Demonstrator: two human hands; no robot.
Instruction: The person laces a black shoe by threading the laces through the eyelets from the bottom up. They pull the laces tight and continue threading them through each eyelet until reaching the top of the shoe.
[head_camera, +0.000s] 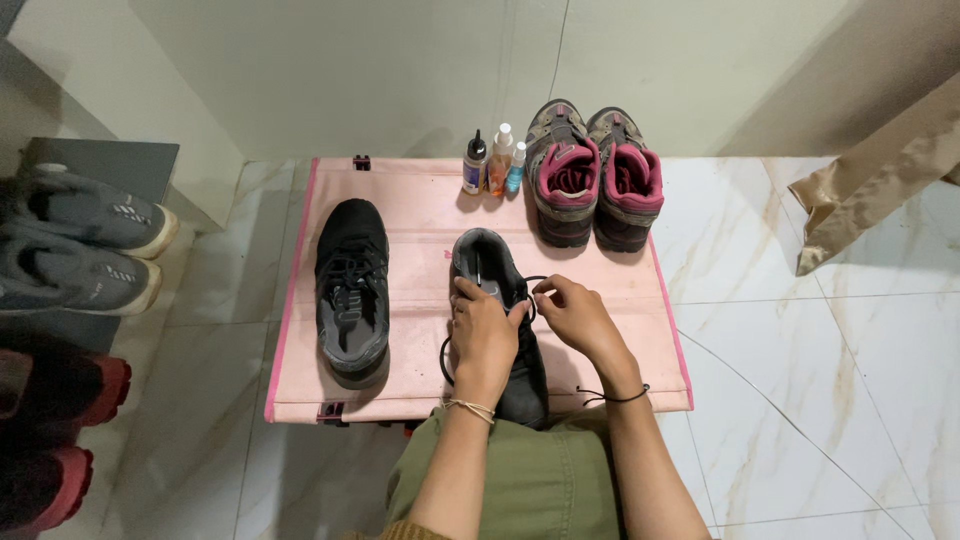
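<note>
Two hands pinch laces over black shoe.

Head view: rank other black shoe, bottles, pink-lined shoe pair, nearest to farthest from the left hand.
From the left hand:
1. Other black shoe, beside it to the left.
2. Bottles, at the table's far edge.
3. Pink-lined shoe pair, far right corner.

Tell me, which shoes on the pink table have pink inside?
The grey pair at the table's far right corner, beside the little bottles. The other two shoes there are black: one lies alone, one is under both hands.
</note>
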